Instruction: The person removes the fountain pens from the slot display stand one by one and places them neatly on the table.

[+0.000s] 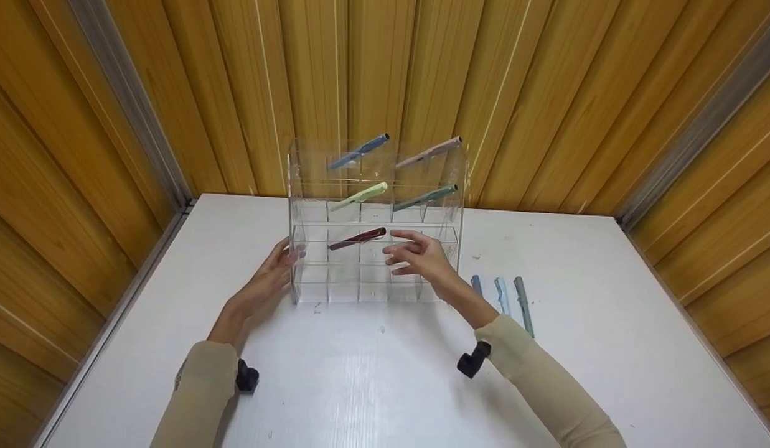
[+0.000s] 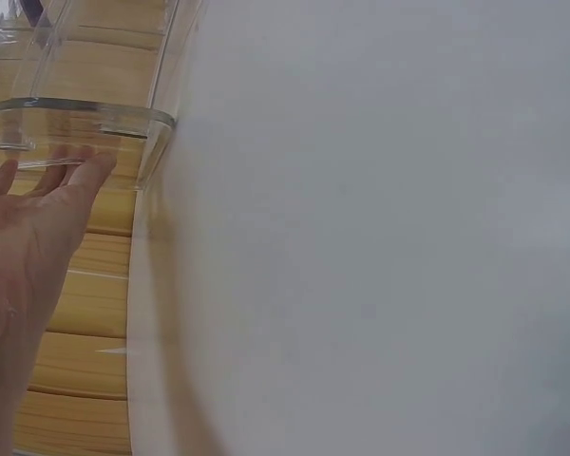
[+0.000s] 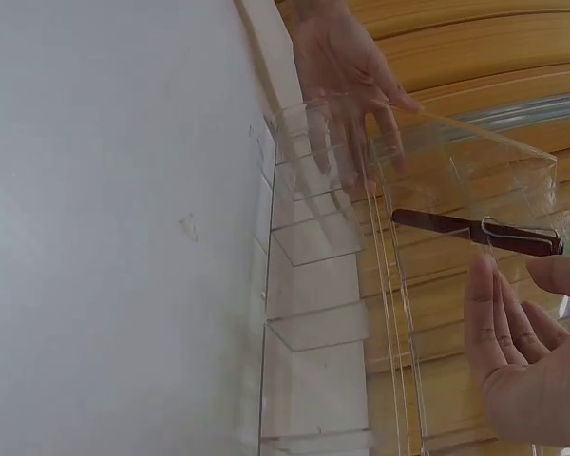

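Observation:
A clear acrylic pen rack (image 1: 291, 214) with stepped tiers stands upright on the white table. My left hand (image 1: 269, 274) rests its fingers against the rack's left side panel, and the left wrist view shows those fingers (image 2: 93, 171) at the panel's edge. A dark red pen with a clip (image 1: 358, 239) lies slanted in a lower tier. Just right of its clip end is my right hand (image 1: 425, 258), fingers spread and holding nothing. In the right wrist view the thumb and fingertips (image 3: 482, 275) sit close by the pen's clip (image 3: 522, 233), apart from it.
Higher in the rack lie a blue pen (image 1: 360, 151), a pale pink pen (image 1: 429, 152), a light green pen (image 1: 360, 196) and a dark green pen (image 1: 426, 197). On the table at right are a dark blue pen (image 1: 476, 284), a light blue pen (image 1: 502, 294) and a grey-green pen (image 1: 523, 306).

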Demonstrator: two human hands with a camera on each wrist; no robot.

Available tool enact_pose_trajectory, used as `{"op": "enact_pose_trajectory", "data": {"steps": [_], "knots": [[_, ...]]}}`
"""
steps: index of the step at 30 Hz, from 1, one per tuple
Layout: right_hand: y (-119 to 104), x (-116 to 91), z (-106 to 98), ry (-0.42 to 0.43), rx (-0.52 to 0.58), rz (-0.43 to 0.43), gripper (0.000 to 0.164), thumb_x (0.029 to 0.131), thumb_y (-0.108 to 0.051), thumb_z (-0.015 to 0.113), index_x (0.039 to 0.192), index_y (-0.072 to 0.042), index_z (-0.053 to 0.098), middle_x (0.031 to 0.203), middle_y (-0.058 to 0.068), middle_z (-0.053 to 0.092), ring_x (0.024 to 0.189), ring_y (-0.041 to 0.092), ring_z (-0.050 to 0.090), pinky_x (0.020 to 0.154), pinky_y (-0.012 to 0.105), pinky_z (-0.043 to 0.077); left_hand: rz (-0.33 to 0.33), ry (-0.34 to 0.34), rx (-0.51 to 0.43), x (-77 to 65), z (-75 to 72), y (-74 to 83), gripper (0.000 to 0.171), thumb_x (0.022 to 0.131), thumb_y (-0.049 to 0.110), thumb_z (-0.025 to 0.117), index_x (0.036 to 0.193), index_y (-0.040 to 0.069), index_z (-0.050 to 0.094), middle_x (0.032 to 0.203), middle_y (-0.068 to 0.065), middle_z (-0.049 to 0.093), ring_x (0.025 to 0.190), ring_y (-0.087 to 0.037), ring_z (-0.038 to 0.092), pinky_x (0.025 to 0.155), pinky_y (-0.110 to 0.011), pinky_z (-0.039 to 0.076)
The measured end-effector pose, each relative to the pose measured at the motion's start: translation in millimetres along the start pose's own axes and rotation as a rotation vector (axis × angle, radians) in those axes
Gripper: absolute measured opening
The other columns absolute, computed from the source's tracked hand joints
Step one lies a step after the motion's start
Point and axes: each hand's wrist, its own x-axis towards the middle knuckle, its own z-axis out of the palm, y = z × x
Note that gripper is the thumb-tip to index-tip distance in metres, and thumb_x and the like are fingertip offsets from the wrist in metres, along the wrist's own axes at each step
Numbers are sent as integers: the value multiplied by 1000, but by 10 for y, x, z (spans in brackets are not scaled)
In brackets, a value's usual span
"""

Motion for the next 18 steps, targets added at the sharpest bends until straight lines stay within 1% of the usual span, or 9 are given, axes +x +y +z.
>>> {"op": "enact_pose_trajectory", "data": {"steps": [3,5,9,13,14,18], "knots": [[-48,46,96,-11,16,-7,45,101,-10,64,145,-7,55,110,9,78,86,13,76,76,31,65,7,0,-28,2,-6,10,67,110,42,42,165,29,5,173,-4,7,161,-31,10,130,-57,7],[-65,69,151,-16,33,4,46,101,-10,64,146,-8,53,108,6,78,83,12,76,73,29,65,5,2,-35,-1,-5,15,67,111,41,42,165,29,5,173,-4,7,161,-31,10,130,-57,7],[-83,107,245,-15,57,15,47,100,-11,67,145,-8,54,104,2,76,80,12,75,68,28,64,-2,21,-41,-8,8,18,68,110,43,43,165,30,7,173,-3,10,161,-29,13,131,-55,8],[-93,141,314,3,62,-5,42,99,-12,68,139,-7,59,104,3,75,77,11,74,64,27,64,-7,36,-43,-12,20,19,68,109,45,45,165,32,9,172,-1,13,160,-28,15,131,-54,10],[-93,149,328,9,62,-10,40,98,-12,69,137,-6,61,104,4,75,76,11,74,64,27,64,-5,33,-36,-14,21,18,68,109,45,44,165,31,8,173,-2,12,160,-28,14,131,-54,10],[-95,178,376,41,48,-29,34,98,-11,69,131,-4,65,97,3,73,73,10,73,61,24,62,1,31,-23,-22,24,19,67,109,45,44,165,32,9,172,-2,13,160,-30,15,131,-55,11]]}}
